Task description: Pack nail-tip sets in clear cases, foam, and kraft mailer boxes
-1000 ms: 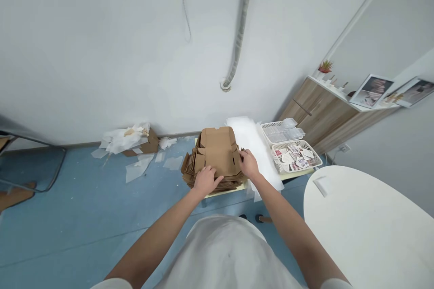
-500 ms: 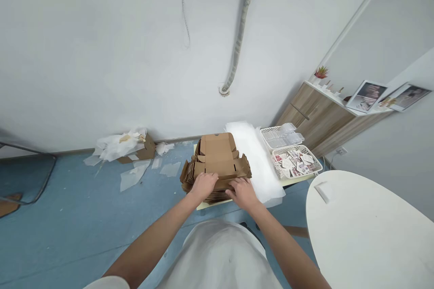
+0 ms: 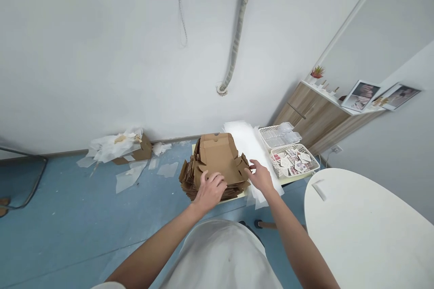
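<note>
A stack of flattened brown cardboard boxes sits on a low, pale-yellow-edged table, with a partly folded cardboard box (image 3: 220,158) on top. Its side flaps stand up at an angle. My left hand (image 3: 210,190) is over the front edge of that top box, fingers apart and bent, the palm facing down. At the box's right side, my right hand (image 3: 260,177) has its thumb and forefinger at the edge of a side flap (image 3: 241,165). The left hand covers part of the front panel.
White wrapping sheets (image 3: 249,144) lie right of the stack. Beyond are a white basket of printed cards (image 3: 294,162) and another of clear plastic cases (image 3: 278,135). A round white table (image 3: 366,226) stands at near right. On the floor at left is a carton with crumpled wrapping (image 3: 145,146).
My right hand has shifted right, from the front panel to the side flap. My left hand has come slightly nearer and spread its fingers. The top box's front part has changed its angle.
</note>
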`<state>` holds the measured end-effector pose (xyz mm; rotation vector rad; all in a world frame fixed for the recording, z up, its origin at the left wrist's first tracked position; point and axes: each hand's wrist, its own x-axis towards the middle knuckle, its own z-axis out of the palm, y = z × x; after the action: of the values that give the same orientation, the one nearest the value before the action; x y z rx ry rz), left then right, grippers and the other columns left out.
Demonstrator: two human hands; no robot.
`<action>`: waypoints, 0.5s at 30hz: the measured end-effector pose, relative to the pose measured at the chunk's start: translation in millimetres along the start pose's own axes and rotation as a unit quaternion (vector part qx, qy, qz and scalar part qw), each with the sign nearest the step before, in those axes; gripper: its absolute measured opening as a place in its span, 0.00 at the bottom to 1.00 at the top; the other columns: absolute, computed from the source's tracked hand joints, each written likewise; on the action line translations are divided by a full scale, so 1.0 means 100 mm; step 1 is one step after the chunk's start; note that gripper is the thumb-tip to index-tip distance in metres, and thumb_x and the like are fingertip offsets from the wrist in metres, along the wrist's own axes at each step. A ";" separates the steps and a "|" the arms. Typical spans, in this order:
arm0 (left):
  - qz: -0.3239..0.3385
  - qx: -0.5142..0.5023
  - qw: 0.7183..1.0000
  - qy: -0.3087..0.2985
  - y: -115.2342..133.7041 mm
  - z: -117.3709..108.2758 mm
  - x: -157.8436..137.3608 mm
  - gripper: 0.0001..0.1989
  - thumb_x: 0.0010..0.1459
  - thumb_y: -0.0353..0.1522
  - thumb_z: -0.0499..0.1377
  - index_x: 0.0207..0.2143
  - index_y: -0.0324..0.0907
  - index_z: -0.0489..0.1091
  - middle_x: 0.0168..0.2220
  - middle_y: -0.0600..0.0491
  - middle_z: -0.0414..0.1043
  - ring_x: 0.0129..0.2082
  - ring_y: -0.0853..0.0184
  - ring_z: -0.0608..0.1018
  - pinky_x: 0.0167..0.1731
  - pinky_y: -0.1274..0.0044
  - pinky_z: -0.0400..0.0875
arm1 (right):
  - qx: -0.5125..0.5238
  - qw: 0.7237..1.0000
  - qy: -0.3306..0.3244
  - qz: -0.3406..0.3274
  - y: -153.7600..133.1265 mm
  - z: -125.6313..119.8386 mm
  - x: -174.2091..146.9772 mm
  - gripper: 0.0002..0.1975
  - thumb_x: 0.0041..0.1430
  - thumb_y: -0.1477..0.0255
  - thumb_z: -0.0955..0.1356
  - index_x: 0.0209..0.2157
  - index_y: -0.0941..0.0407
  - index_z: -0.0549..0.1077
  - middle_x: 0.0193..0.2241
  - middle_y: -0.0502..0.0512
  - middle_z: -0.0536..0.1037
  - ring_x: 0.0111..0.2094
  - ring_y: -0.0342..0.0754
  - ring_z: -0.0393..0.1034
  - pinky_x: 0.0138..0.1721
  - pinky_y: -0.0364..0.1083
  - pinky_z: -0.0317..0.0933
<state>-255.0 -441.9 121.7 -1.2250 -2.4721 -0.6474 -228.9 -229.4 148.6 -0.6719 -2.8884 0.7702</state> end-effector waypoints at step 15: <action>-0.393 -0.016 0.903 -0.173 -0.46 -0.23 -0.33 0.21 0.54 0.44 0.47 0.45 0.40 0.60 0.29 0.48 0.72 0.30 0.58 0.74 0.26 0.74 0.63 | -0.129 0.990 0.025 -0.051 0.04 0.01 0.03 0.14 0.54 0.67 0.59 0.41 0.54 0.67 0.38 0.55 0.72 0.35 0.49 0.68 0.31 0.45 0.57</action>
<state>-270.7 -500.2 114.7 -0.2980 -3.2696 -0.6881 -230.0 -225.4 145.6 -0.5514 -2.9753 0.3657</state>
